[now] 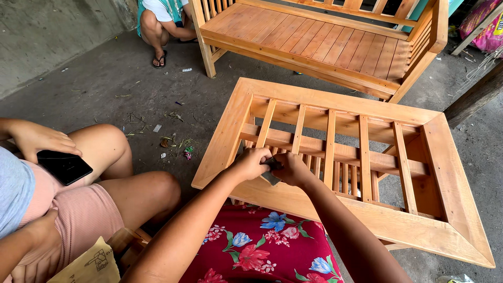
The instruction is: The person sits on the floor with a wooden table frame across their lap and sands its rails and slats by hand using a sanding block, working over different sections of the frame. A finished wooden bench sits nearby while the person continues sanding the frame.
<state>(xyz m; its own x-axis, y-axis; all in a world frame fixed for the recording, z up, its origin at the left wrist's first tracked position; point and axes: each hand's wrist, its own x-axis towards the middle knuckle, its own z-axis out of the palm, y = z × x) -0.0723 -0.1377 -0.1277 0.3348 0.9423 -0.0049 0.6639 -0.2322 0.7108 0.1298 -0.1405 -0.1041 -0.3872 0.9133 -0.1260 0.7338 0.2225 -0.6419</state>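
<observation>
1. The left hand (251, 163) and right hand (293, 169) meet at the near edge of the wooden frame (230, 126), both closed around a small dark piece of sandpaper (271, 172) pressed against the wood by the second slat from the left.
2. The step in hand looks like sanding the inner edge of the near rail; working further along it calls for firm pressure while steering between the close-set slats (330, 147).
3. The frame rests on the concrete floor (105, 89), its near rail just above the person's flowered red skirt (262, 251).
4. To the left sits another person, whose hand (39, 139) rests on a dark phone (65, 166) on their thigh; a sheet of brown paper (91, 264) lies by their knee.
5. A wooden bench (314, 42) stands beyond the frame, with a third person crouching at its left end.
</observation>
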